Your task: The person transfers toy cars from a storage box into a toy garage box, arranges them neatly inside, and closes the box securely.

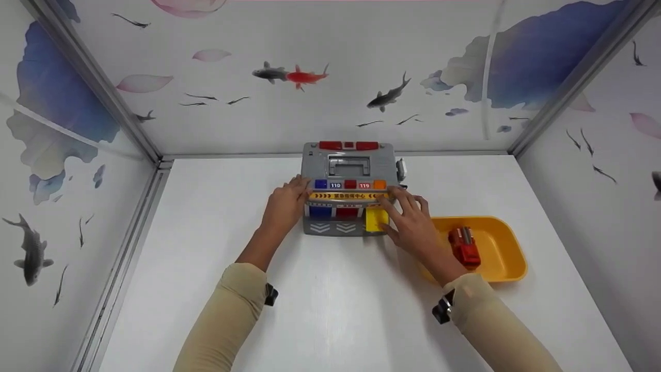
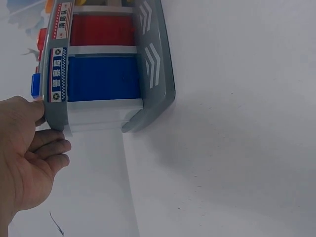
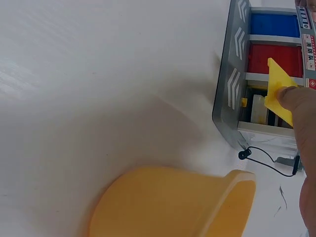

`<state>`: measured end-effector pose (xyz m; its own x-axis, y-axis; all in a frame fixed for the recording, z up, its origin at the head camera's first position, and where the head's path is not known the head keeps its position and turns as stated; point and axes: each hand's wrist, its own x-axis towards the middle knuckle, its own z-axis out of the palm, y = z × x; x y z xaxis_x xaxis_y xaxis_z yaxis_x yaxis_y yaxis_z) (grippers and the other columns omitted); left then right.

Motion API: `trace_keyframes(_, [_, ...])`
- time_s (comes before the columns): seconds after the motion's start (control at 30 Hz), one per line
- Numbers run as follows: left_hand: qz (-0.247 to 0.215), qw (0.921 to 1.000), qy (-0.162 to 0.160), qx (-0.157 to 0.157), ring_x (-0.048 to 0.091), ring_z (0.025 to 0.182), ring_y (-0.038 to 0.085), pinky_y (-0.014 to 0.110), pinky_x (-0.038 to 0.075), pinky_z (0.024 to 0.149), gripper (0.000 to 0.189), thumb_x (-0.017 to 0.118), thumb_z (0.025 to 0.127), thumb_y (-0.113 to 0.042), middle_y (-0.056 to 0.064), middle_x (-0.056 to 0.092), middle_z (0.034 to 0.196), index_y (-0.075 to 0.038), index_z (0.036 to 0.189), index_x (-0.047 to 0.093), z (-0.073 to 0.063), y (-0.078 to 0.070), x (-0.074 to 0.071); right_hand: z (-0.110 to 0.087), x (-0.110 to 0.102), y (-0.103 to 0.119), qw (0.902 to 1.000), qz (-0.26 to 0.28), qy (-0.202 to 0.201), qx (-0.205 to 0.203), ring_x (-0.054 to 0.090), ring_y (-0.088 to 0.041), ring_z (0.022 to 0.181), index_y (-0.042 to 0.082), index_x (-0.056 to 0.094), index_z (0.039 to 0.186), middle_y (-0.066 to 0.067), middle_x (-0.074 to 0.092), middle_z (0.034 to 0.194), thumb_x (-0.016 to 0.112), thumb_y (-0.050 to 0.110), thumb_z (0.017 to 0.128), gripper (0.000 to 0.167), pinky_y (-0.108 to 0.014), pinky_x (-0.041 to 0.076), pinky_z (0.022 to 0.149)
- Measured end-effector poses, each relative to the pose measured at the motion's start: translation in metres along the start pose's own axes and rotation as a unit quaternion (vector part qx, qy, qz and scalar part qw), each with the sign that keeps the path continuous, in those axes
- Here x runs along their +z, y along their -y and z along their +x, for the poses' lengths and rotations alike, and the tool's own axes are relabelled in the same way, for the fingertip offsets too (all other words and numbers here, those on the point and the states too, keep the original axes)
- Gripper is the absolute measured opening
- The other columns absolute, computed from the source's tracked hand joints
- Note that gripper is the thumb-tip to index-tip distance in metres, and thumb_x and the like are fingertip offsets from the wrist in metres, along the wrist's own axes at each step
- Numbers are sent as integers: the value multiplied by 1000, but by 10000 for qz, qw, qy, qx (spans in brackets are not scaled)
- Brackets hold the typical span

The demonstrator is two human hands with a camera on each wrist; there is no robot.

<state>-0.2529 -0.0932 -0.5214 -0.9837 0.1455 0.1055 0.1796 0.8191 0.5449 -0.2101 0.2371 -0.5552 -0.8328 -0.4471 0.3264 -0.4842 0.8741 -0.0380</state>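
A grey toy rescue-station garage (image 1: 316, 168) stands near the back wall, with a handle and red light bars on top. Its front has a blue door (image 2: 103, 78), a red door (image 2: 102, 30) and a yellow door (image 3: 277, 94). At the garage's left front corner, my left hand (image 1: 284, 204) grips the roof edge with thumb and fingers. My right hand (image 1: 415, 222) lies at the right front corner, its thumb on the yellow door and its fingers along the roof edge. The yellow door is tilted out of its frame, and a pale object (image 3: 258, 109) shows in the compartment behind.
A yellow-orange tray (image 1: 508, 258) sits right of the garage, partly under my right forearm, with a red toy fire truck (image 1: 467, 250) in it. A black cord (image 3: 269, 157) hangs at the garage's right side. Printed wall panels enclose the white table (image 1: 320, 310).
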Motion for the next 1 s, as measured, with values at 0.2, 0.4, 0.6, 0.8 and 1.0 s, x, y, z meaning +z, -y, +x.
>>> trace_keyframes(0.2, [-45, 10000, 23, -30, 55, 157, 30, 48, 41, 133, 47, 56, 118, -36, 13, 56, 166, -11, 157, 62, 0, 1, 0, 4, 8, 5, 9996, 140, -156, 189, 42, -42, 158, 21, 48, 159, -17, 39, 171, 91, 31, 95, 78, -64, 44, 124])
trace_keyframes(0.4, [-65, 10000, -25, 48, 55, 156, 31, 49, 41, 133, 47, 56, 118, -34, 15, 56, 165, -9, 156, 62, 1, 1, 0, 6, 16, 9, 9991, -49, -264, 324, 40, -42, 158, 20, 45, 158, -19, 38, 170, 93, 28, 93, 81, -64, 44, 123])
trace_keyframes(0.6, [-98, 9999, -97, 49, 56, 155, 31, 47, 41, 133, 47, 57, 117, -34, 16, 57, 164, -8, 155, 63, 0, 1, -1, 9, 25, 10, 9981, -364, -381, 303, 39, -43, 156, 17, 42, 156, -21, 37, 166, 93, 26, 93, 82, -64, 46, 116])
trace_keyframes(0.8, [-69, 9999, -73, 12, 56, 156, 31, 47, 41, 133, 47, 56, 117, -35, 15, 57, 165, -9, 156, 64, 0, 1, 0, 10, 32, 10, 9967, -615, -417, 311, 36, -44, 155, 16, 38, 155, -22, 33, 166, 88, 28, 98, 76, -68, 43, 115])
trace_keyframes(1.0, [-30, 10000, -81, -20, 56, 155, 31, 47, 42, 133, 48, 56, 117, -37, 15, 56, 165, -11, 157, 63, -1, 0, 2, 10, 40, 9, 9934, -971, -511, 333, 34, -44, 154, 16, 35, 155, -22, 30, 165, 85, 27, 100, 74, -69, 40, 114])
